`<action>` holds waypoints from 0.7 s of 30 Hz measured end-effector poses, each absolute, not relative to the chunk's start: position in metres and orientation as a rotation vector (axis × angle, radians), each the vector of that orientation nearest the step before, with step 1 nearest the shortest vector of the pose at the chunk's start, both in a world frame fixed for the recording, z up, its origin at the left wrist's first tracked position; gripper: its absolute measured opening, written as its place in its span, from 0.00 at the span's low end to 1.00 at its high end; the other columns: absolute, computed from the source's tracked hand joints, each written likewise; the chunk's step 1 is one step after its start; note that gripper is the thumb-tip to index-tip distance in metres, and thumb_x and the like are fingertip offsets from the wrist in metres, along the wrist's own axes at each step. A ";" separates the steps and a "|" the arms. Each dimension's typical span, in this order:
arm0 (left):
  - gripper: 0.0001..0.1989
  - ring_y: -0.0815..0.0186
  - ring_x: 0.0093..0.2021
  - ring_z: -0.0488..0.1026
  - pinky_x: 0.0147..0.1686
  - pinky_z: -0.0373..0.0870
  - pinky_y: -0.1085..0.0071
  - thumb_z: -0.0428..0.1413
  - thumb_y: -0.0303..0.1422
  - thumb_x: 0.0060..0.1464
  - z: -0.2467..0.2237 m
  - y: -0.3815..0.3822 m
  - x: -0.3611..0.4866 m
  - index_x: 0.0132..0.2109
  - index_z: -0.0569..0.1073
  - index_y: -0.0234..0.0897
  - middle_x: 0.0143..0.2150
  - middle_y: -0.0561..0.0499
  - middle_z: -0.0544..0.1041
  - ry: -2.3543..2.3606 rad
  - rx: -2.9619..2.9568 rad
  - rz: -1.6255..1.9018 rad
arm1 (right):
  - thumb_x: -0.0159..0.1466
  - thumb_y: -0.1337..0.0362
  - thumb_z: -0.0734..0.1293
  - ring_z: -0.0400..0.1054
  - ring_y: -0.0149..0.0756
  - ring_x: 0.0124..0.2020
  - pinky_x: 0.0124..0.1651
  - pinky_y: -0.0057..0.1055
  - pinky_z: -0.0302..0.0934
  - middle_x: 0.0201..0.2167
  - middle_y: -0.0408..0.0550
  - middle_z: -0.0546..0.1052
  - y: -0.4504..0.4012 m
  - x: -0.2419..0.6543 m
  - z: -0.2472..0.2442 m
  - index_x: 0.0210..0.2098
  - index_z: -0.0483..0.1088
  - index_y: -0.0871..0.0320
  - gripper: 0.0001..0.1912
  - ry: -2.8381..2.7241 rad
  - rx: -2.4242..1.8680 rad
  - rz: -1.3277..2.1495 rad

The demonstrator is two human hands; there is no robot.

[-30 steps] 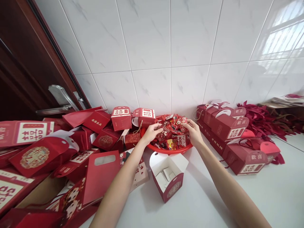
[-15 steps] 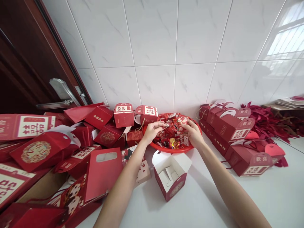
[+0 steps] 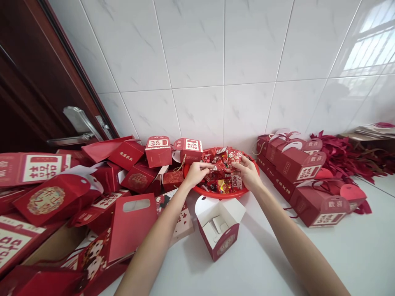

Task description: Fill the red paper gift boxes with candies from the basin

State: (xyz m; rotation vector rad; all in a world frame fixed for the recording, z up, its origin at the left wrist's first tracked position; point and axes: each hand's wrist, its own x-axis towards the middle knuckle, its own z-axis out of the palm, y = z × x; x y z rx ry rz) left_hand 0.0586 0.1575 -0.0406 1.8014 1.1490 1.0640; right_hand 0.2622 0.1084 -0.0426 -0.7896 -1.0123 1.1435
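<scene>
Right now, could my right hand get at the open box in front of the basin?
Probably yes: the open box sits just in front of the basin, and nothing visible stands between it and your right hand.

- candy wrappers [image 3: 224, 186] at the left hand [image 3: 196, 174] and right hand [image 3: 249, 174]: shiny, crinkly, plastic-looking
- basin [image 3: 219, 195] below them: smooth glossy red plastic, I'd say
- open box [image 3: 219, 230] nearer than both hands: smooth card, pretty matt white inside
- wall [image 3: 197, 49] beyond them: super glossy tile
- door handle [image 3: 80, 123] far left of the left hand: shiny metal
- ribbons [image 3: 336, 156] right of the right hand: soft-looking cloth
</scene>
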 end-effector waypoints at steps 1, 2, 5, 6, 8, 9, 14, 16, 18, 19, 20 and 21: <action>0.16 0.57 0.48 0.80 0.51 0.75 0.63 0.54 0.22 0.45 -0.040 0.157 0.059 0.37 0.84 0.36 0.45 0.46 0.85 1.155 1.779 1.078 | 0.46 0.56 0.78 0.77 0.38 0.28 0.26 0.29 0.65 0.31 0.41 0.78 0.108 0.262 -0.042 0.36 0.70 0.54 0.21 -1.010 -0.789 1.142; 0.16 0.57 0.47 0.80 0.49 0.76 0.63 0.54 0.23 0.46 -0.040 0.156 0.059 0.38 0.84 0.36 0.44 0.46 0.85 1.157 1.754 1.090 | 0.45 0.57 0.78 0.77 0.38 0.28 0.26 0.29 0.65 0.31 0.41 0.78 0.108 0.262 -0.042 0.35 0.70 0.54 0.21 -1.007 -0.789 1.141; 0.16 0.57 0.45 0.80 0.46 0.76 0.63 0.55 0.25 0.45 -0.039 0.155 0.058 0.39 0.84 0.35 0.43 0.45 0.85 1.139 1.683 1.119 | 0.43 0.57 0.78 0.76 0.39 0.27 0.26 0.29 0.65 0.27 0.39 0.77 0.108 0.261 -0.041 0.33 0.69 0.54 0.21 -0.987 -0.795 1.137; 0.16 0.57 0.45 0.80 0.46 0.76 0.63 0.55 0.25 0.44 -0.039 0.155 0.058 0.39 0.84 0.35 0.43 0.46 0.85 1.126 1.666 1.133 | 0.43 0.58 0.77 0.75 0.38 0.26 0.25 0.29 0.64 0.26 0.39 0.76 0.108 0.261 -0.041 0.32 0.68 0.54 0.20 -0.980 -0.799 1.136; 0.15 0.57 0.43 0.80 0.45 0.77 0.64 0.56 0.27 0.44 -0.040 0.156 0.057 0.38 0.84 0.36 0.42 0.46 0.85 1.105 1.627 1.169 | 0.43 0.58 0.77 0.73 0.36 0.24 0.25 0.29 0.64 0.24 0.38 0.75 0.108 0.261 -0.040 0.31 0.68 0.54 0.19 -0.977 -0.809 1.137; 0.14 0.57 0.42 0.80 0.44 0.77 0.63 0.57 0.28 0.44 -0.040 0.156 0.057 0.38 0.84 0.36 0.42 0.47 0.85 1.093 1.602 1.188 | 0.43 0.58 0.77 0.72 0.35 0.23 0.26 0.29 0.64 0.24 0.38 0.75 0.108 0.261 -0.040 0.30 0.69 0.54 0.18 -0.983 -0.812 1.140; 0.13 0.54 0.46 0.80 0.51 0.75 0.59 0.65 0.34 0.41 -0.043 0.158 0.055 0.37 0.84 0.35 0.42 0.45 0.85 0.997 1.557 1.234 | 0.45 0.58 0.76 0.70 0.34 0.30 0.27 0.27 0.63 0.30 0.40 0.77 0.106 0.260 -0.039 0.34 0.74 0.53 0.17 -0.999 -0.848 1.137; 0.16 0.53 0.48 0.79 0.52 0.73 0.58 0.66 0.33 0.39 -0.044 0.158 0.055 0.40 0.83 0.35 0.44 0.44 0.84 0.964 1.582 1.209 | 0.45 0.57 0.77 0.71 0.36 0.32 0.28 0.28 0.64 0.34 0.41 0.79 0.106 0.260 -0.040 0.36 0.74 0.53 0.20 -0.974 -0.873 1.133; 0.21 0.54 0.49 0.79 0.52 0.73 0.59 0.66 0.31 0.39 -0.044 0.158 0.054 0.45 0.81 0.35 0.47 0.44 0.83 0.940 1.613 1.161 | 0.45 0.56 0.77 0.72 0.36 0.34 0.31 0.30 0.67 0.36 0.42 0.79 0.107 0.260 -0.042 0.39 0.74 0.53 0.22 -0.965 -0.870 1.118; 0.23 0.55 0.50 0.78 0.52 0.73 0.59 0.66 0.30 0.40 -0.044 0.158 0.054 0.47 0.80 0.35 0.49 0.44 0.83 0.935 1.636 1.136 | 0.46 0.55 0.78 0.72 0.36 0.34 0.33 0.31 0.68 0.36 0.41 0.79 0.108 0.260 -0.042 0.39 0.73 0.53 0.22 -0.971 -0.859 1.110; 0.24 0.56 0.49 0.78 0.51 0.74 0.60 0.66 0.29 0.40 -0.043 0.158 0.053 0.49 0.79 0.36 0.50 0.44 0.82 0.935 1.660 1.113 | 0.47 0.54 0.78 0.73 0.37 0.35 0.36 0.32 0.69 0.36 0.41 0.79 0.108 0.260 -0.043 0.39 0.73 0.53 0.22 -0.984 -0.845 1.101; 0.25 0.57 0.48 0.78 0.50 0.74 0.61 0.66 0.28 0.40 -0.043 0.158 0.053 0.49 0.78 0.35 0.50 0.44 0.82 0.941 1.680 1.093 | 0.48 0.53 0.78 0.73 0.37 0.35 0.38 0.33 0.69 0.35 0.41 0.79 0.108 0.260 -0.044 0.38 0.72 0.53 0.21 -1.003 -0.832 1.091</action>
